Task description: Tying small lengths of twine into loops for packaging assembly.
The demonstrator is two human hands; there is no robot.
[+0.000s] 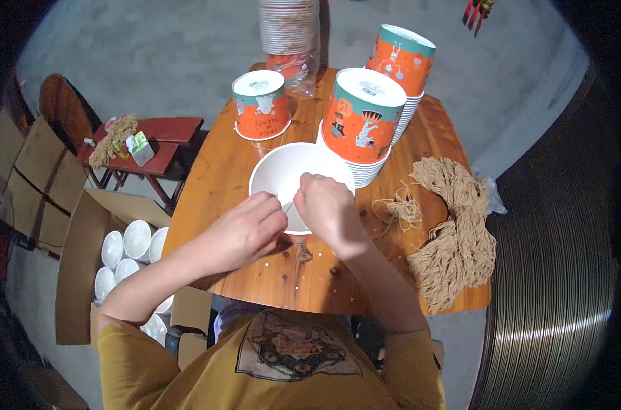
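- The open white bucket [273, 167] is set on the tabletop [214, 184], beside the stacked orange buckets [365, 126].
- By the fingers of the left hand [245, 229] and right hand [327, 208], a thin strand [288, 206] seems pinched — over the near rim.
- The bucket is judged light, stiff, easily dented; best held by its rolled rim.
- Most fingertips and the strand's ends are hidden — any knot cannot be made out.

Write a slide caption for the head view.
Left hand and right hand close together over an open white-lined bucket, tan string to the right.
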